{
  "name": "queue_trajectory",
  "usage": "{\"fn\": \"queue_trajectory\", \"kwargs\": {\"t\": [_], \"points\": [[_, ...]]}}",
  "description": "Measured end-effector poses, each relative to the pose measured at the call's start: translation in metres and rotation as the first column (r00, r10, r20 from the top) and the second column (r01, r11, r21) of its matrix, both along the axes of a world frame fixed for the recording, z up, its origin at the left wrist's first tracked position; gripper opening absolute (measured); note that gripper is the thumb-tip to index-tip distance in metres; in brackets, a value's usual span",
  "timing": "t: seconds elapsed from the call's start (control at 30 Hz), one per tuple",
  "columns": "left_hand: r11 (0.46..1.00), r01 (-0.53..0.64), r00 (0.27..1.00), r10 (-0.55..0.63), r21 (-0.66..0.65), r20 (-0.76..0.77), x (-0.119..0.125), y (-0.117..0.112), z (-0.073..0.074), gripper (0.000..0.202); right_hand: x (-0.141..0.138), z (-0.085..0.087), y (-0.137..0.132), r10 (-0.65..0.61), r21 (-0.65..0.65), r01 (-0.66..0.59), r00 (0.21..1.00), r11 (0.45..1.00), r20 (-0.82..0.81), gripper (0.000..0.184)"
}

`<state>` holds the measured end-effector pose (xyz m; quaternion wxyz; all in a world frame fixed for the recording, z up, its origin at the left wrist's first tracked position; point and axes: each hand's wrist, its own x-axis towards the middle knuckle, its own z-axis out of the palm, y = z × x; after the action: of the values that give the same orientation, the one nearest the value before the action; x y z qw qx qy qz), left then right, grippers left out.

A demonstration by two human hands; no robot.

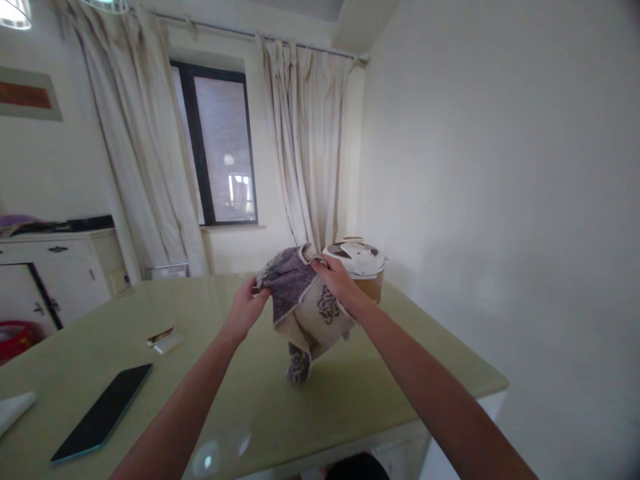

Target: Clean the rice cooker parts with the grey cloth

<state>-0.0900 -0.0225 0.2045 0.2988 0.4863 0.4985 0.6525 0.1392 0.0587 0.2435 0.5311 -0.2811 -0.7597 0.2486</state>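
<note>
A purple-grey and cream patterned cloth, which looks like a towel, hangs in folds between my two hands above the table. My left hand pinches its upper left edge, with thumb and fingers closed on the fabric. At the upper right, my right hand grips the cloth near a bunched cream hem. The lower end dangles over the tabletop; whether it touches the surface I cannot tell.
A white-lidded rice cooker stands behind my right hand on the pale green table. To the left lie a dark tablet, a small packet and a white item. A wall borders the right side.
</note>
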Motion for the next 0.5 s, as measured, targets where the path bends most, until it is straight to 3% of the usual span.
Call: {"fn": "queue_trajectory", "kwargs": {"t": [0.13,0.23,0.3,0.37,0.43,0.5], "points": [[0.971,0.219,0.953,-0.193,-0.090,0.234,0.031,-0.007,-0.024,0.067,-0.010,0.012,-0.004,-0.145,0.011,0.144,0.987,0.989,0.065,0.031],[0.980,0.193,0.974,-0.186,-0.046,0.130,0.061,-0.005,-0.045,0.102,-0.021,0.011,-0.014,-0.108,-0.028,0.113,0.983,0.993,0.151,0.030],[0.983,0.184,0.978,-0.183,-0.003,0.103,0.070,0.002,-0.054,0.115,-0.020,0.011,-0.018,-0.075,-0.036,0.085,0.972,0.996,0.221,0.028],[0.984,0.180,0.970,-0.178,0.005,0.165,0.065,0.012,-0.057,0.102,-0.009,0.013,-0.017,-0.058,-0.026,0.068,0.960,0.997,0.272,0.042],[0.988,0.152,0.944,-0.135,-0.034,0.301,0.049,0.021,-0.056,0.074,0.010,0.016,-0.009,-0.058,-0.040,0.074,0.949,0.996,0.311,0.060],[0.979,0.143,0.891,-0.063,-0.146,0.450,0.027,0.027,-0.053,0.044,0.031,0.015,0.004,-0.072,-0.100,0.111,0.940,0.989,0.333,0.058]]}}
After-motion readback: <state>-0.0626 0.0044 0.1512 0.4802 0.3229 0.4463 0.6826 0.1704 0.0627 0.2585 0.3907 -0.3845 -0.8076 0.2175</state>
